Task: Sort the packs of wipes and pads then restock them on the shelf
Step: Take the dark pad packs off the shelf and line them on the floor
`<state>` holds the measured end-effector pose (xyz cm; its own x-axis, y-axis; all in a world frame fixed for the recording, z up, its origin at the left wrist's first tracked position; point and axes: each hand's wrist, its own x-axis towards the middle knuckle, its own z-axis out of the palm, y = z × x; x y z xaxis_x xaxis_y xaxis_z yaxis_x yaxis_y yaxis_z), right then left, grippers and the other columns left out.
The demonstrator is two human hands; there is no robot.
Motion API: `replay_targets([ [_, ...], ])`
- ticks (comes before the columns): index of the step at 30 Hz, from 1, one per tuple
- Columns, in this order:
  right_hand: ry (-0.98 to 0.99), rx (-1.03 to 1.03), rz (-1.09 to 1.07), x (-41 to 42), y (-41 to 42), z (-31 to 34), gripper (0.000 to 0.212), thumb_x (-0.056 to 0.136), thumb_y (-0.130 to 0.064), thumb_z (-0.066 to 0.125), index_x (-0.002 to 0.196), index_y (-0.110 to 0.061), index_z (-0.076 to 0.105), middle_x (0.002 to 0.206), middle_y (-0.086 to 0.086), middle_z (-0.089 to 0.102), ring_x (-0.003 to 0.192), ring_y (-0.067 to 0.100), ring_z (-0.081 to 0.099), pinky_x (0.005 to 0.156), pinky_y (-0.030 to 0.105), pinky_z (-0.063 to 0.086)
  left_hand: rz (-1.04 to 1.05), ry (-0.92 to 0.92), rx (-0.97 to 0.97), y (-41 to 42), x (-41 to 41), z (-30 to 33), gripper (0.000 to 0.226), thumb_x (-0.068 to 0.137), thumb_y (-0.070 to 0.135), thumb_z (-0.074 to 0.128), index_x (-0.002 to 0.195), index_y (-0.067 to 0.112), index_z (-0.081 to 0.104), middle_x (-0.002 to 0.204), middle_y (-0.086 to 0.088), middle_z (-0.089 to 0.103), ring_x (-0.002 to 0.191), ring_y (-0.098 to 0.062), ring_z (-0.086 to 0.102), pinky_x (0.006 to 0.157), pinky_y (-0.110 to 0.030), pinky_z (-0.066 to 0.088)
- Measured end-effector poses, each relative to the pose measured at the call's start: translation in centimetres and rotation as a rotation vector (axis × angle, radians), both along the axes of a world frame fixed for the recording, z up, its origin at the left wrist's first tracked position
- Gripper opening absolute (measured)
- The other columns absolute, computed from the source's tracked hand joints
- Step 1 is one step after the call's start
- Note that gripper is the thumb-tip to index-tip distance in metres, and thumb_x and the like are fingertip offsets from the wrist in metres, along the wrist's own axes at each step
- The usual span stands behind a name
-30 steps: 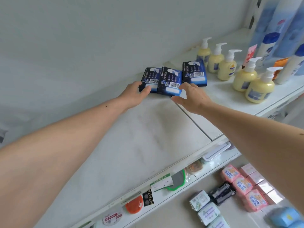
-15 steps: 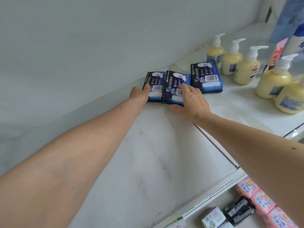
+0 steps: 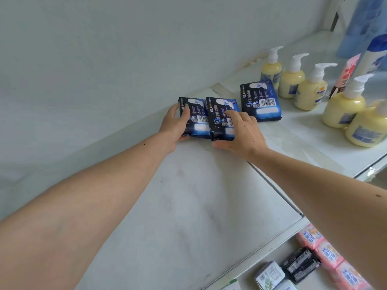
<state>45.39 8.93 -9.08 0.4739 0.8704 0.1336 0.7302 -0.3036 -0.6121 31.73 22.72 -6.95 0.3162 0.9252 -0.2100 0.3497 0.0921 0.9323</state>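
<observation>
Wide white shelf (image 3: 188, 206), 3 dark blue packs at its back, near the wall. Left hand (image 3: 173, 127) clamped on the left pack (image 3: 196, 120), thumb on top. Right hand (image 3: 240, 132) gripping the middle pack (image 3: 219, 114): fingers over it, thumb at its front edge. Third pack (image 3: 260, 100) just beside, untouched.

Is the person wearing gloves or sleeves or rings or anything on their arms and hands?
No. The left hand and right hand are both bare, with no gloves, and no rings or watch that I can see. Both forearms are bare too, with no sleeves in the picture. A few small dark moles dot the arms.
</observation>
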Motion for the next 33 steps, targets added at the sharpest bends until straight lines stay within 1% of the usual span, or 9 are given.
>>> replay_targets([
  [4, 0.025, -0.002, -0.010, -0.6, -0.6, 0.3, 0.097, 0.065, -0.049, 0.083, 0.144, -0.028, 0.031, 0.137, 0.003, 0.037, 0.127, 0.025, 0.031, 0.092, 0.041, 0.043, -0.044, -0.061, -0.042, -0.5, -0.8, 0.5, 0.043, 0.099, 0.045, 0.041, 0.138, 0.026, 0.043, 0.112, -0.001, 0.069, 0.080, -0.016, 0.070, 0.056, -0.026, 0.055],
  [8, 0.047, 0.030, 0.015, -1.0, -1.2, 0.1, 0.087, 0.068, -0.048, 0.081, 0.141, -0.032, 0.037, 0.137, 0.002, 0.038, 0.126, 0.025, 0.032, 0.089, 0.039, 0.043, -0.091, -0.087, -0.042, -1.2, -1.3, 0.8, 0.037, 0.102, 0.033, 0.040, 0.139, 0.026, 0.044, 0.090, -0.002, 0.071, 0.063, -0.013, 0.070, 0.057, -0.026, 0.056],
  [12, 0.100, 0.110, 0.037, -1.3, -1.6, 0.1, 0.076, 0.075, -0.052, 0.074, 0.140, -0.030, 0.040, 0.136, 0.005, 0.041, 0.128, 0.025, 0.036, 0.098, 0.039, 0.040, -0.116, -0.139, -0.066, -2.2, -1.0, 0.6, 0.044, 0.101, 0.026, 0.048, 0.143, 0.034, 0.037, 0.092, -0.002, 0.072, 0.068, -0.014, 0.072, 0.063, -0.029, 0.059],
  [16, 0.196, 0.159, 0.042, -1.5, -1.6, 0.2, 0.083, 0.076, -0.058, 0.070, 0.143, -0.026, 0.034, 0.136, 0.006, 0.042, 0.127, 0.022, 0.042, 0.102, 0.039, 0.042, -0.141, -0.183, -0.080, -2.8, -0.2, 0.4, 0.039, 0.099, 0.030, 0.052, 0.137, 0.028, 0.045, 0.102, -0.009, 0.073, 0.082, -0.024, 0.073, 0.077, -0.039, 0.060],
  [21, 0.173, 0.173, -0.027, -1.3, -1.2, 0.2, 0.094, 0.063, -0.057, 0.081, 0.138, -0.024, 0.035, 0.129, 0.003, 0.048, 0.115, 0.021, 0.052, 0.094, 0.042, 0.048, -0.176, -0.181, -0.082, -3.6, 0.9, 0.7, 0.034, 0.097, 0.032, 0.056, 0.129, 0.025, 0.048, 0.098, -0.011, 0.073, 0.082, -0.025, 0.073, 0.075, -0.036, 0.060],
  [26, 0.100, 0.154, -0.079, -0.8, -0.7, 0.4, 0.075, 0.071, -0.050, 0.077, 0.130, -0.025, 0.040, 0.122, 0.001, 0.055, 0.106, 0.022, 0.057, 0.080, 0.038, 0.050, -0.179, -0.176, -0.121, -3.6, 1.1, 0.9, 0.045, 0.094, 0.038, 0.059, 0.132, 0.021, 0.042, 0.093, -0.012, 0.074, 0.078, -0.026, 0.073, 0.073, -0.036, 0.060],
  [29, 0.121, 0.194, -0.101, -0.2, -1.0, 0.7, 0.064, 0.075, -0.047, 0.073, 0.127, -0.025, 0.043, 0.116, 0.001, 0.063, 0.104, 0.023, 0.060, 0.080, 0.038, 0.052, -0.113, -0.071, -0.019, -3.3, 1.1, 0.9, 0.052, 0.090, 0.051, 0.057, 0.132, 0.021, 0.046, 0.097, -0.008, 0.069, 0.076, -0.020, 0.069, 0.071, -0.035, 0.060],
  [31, 0.212, 0.229, -0.073, 0.4, -1.5, 1.2, 0.060, 0.077, -0.042, 0.074, 0.126, -0.023, 0.048, 0.109, -0.003, 0.066, 0.096, 0.018, 0.061, 0.080, 0.028, 0.052, -0.070, 0.016, 0.089, -2.6, 1.0, 0.5, 0.060, 0.086, 0.058, 0.058, 0.133, 0.023, 0.045, 0.108, -0.001, 0.062, 0.091, -0.016, 0.064, 0.083, -0.036, 0.057],
  [33, 0.304, 0.203, -0.002, 1.0, -2.1, 1.4, 0.055, 0.077, -0.037, 0.076, 0.124, -0.023, 0.052, 0.102, -0.010, 0.064, 0.089, 0.009, 0.058, 0.068, 0.004, 0.043, -0.096, 0.029, 0.145, -2.1, 0.5, 0.1, 0.064, 0.083, 0.056, 0.063, 0.134, 0.024, 0.044, 0.113, 0.006, 0.060, 0.106, -0.012, 0.060, 0.094, -0.032, 0.049],
])
